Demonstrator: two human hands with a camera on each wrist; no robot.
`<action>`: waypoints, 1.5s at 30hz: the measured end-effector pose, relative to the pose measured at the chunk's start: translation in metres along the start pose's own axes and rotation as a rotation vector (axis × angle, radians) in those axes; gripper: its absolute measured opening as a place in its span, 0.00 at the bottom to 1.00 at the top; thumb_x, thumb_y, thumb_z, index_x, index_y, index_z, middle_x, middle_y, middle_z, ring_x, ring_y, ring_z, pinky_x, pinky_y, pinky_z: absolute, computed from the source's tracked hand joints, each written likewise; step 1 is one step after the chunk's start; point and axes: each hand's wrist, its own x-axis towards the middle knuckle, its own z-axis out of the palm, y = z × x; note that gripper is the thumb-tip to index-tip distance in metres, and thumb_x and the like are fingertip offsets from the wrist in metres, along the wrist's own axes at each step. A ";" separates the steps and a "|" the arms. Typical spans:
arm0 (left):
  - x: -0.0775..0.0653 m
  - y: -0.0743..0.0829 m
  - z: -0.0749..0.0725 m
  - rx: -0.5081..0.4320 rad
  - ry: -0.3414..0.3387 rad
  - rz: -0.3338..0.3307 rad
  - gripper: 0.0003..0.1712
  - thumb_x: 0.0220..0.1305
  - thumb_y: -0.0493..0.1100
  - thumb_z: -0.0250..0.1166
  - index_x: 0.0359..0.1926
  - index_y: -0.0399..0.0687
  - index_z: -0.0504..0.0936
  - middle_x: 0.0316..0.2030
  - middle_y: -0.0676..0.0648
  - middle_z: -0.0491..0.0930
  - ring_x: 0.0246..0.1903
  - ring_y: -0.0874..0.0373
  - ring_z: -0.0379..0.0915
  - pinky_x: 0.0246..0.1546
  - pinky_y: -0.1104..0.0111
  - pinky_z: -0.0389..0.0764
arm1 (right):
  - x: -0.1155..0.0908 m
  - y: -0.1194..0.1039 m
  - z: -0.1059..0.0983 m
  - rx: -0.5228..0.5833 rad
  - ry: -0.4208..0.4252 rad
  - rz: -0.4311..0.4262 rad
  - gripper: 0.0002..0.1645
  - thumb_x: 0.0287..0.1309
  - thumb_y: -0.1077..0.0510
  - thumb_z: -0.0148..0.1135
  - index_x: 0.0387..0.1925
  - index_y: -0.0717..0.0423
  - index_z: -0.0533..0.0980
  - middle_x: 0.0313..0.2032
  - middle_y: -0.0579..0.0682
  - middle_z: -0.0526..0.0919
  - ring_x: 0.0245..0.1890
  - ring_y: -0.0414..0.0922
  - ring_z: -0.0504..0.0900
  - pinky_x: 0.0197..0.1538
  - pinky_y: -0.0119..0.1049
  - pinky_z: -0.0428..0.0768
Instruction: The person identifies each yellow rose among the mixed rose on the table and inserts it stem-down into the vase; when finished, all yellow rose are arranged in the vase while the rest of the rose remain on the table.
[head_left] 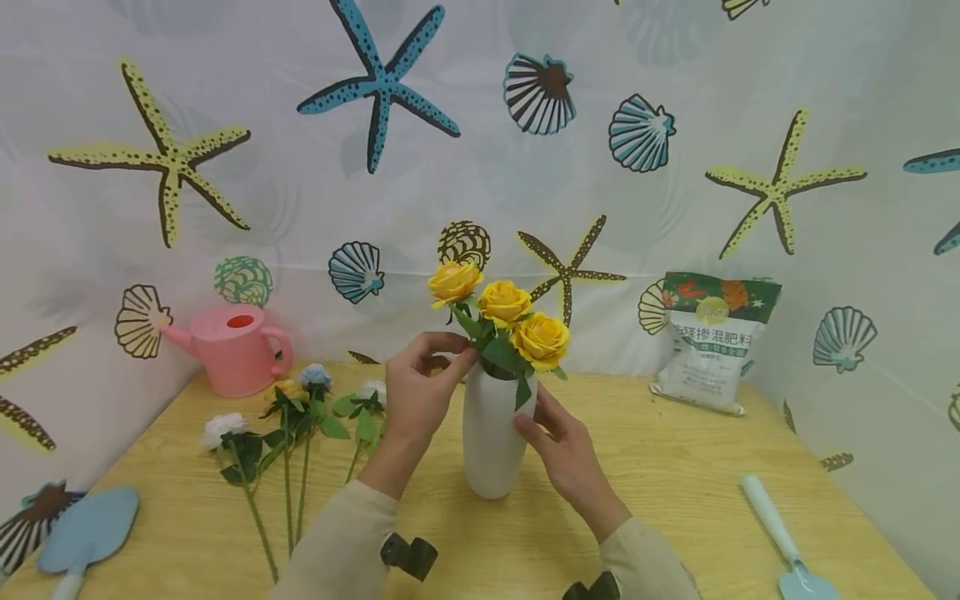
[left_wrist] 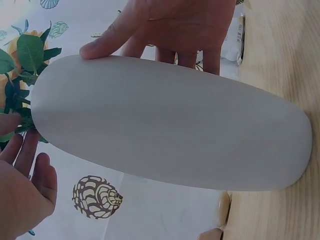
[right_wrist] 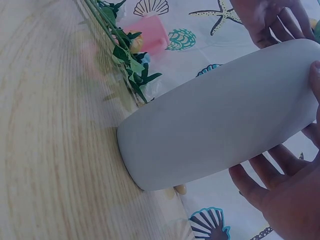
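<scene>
A tall white vase (head_left: 491,446) stands upright on the table in the head view, with three yellow roses (head_left: 506,302) leaning out of its mouth toward the right. At the rim, my left hand (head_left: 422,379) pinches the green stem and leaves below the leftmost bloom; the left wrist view shows those fingers (left_wrist: 26,155) among the leaves (left_wrist: 30,52). My right hand (head_left: 566,454) holds the vase by its right side, thumb in front and the other fingers behind, as the right wrist view also shows the hand (right_wrist: 290,195). Inside the vase, the lower stems are hidden.
Several loose flowers, among them a white one (head_left: 223,428) and a blue one (head_left: 315,375), lie left of the vase. Behind them is a pink watering can (head_left: 238,354). A fertilizer bag (head_left: 705,350) stands back right. Blue shovels lie front left (head_left: 90,529) and front right (head_left: 776,517).
</scene>
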 end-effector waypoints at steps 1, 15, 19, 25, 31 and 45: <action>0.000 0.001 0.000 0.006 -0.004 0.002 0.06 0.60 0.34 0.72 0.38 0.37 0.86 0.39 0.40 0.86 0.38 0.61 0.78 0.41 0.72 0.78 | 0.000 0.000 0.000 0.000 0.000 0.000 0.37 0.71 0.51 0.60 0.77 0.42 0.60 0.70 0.52 0.73 0.68 0.54 0.74 0.70 0.55 0.71; -0.003 -0.003 -0.014 0.062 -0.029 -0.006 0.08 0.60 0.37 0.74 0.39 0.39 0.86 0.40 0.42 0.87 0.42 0.57 0.78 0.42 0.71 0.77 | 0.000 0.001 0.001 -0.024 0.006 0.003 0.37 0.70 0.49 0.60 0.77 0.40 0.61 0.70 0.52 0.73 0.68 0.54 0.74 0.69 0.56 0.71; -0.005 -0.005 -0.037 0.069 0.019 -0.031 0.08 0.61 0.36 0.73 0.41 0.38 0.86 0.39 0.44 0.87 0.38 0.66 0.79 0.41 0.74 0.78 | -0.001 0.001 0.000 -0.021 0.004 -0.010 0.38 0.70 0.51 0.60 0.77 0.42 0.60 0.70 0.53 0.72 0.68 0.56 0.74 0.69 0.57 0.70; -0.009 -0.013 -0.089 0.047 0.101 -0.180 0.09 0.65 0.36 0.70 0.45 0.39 0.84 0.31 0.61 0.83 0.24 0.63 0.78 0.28 0.74 0.80 | -0.001 0.000 -0.001 -0.019 -0.006 -0.006 0.38 0.71 0.51 0.60 0.77 0.41 0.59 0.72 0.51 0.69 0.70 0.56 0.72 0.70 0.57 0.70; -0.015 -0.032 -0.141 0.079 0.154 -0.365 0.11 0.67 0.41 0.68 0.49 0.48 0.82 0.31 0.63 0.81 0.22 0.64 0.77 0.26 0.75 0.80 | 0.000 0.000 0.001 -0.016 -0.008 0.007 0.38 0.71 0.50 0.60 0.77 0.42 0.59 0.73 0.52 0.68 0.71 0.56 0.70 0.70 0.57 0.69; -0.021 -0.064 -0.201 0.667 -0.151 -0.551 0.23 0.69 0.46 0.62 0.58 0.33 0.78 0.41 0.35 0.85 0.29 0.56 0.83 0.29 0.64 0.79 | 0.000 0.001 0.001 -0.017 0.002 0.026 0.39 0.69 0.49 0.61 0.77 0.41 0.60 0.72 0.51 0.70 0.71 0.55 0.70 0.71 0.56 0.68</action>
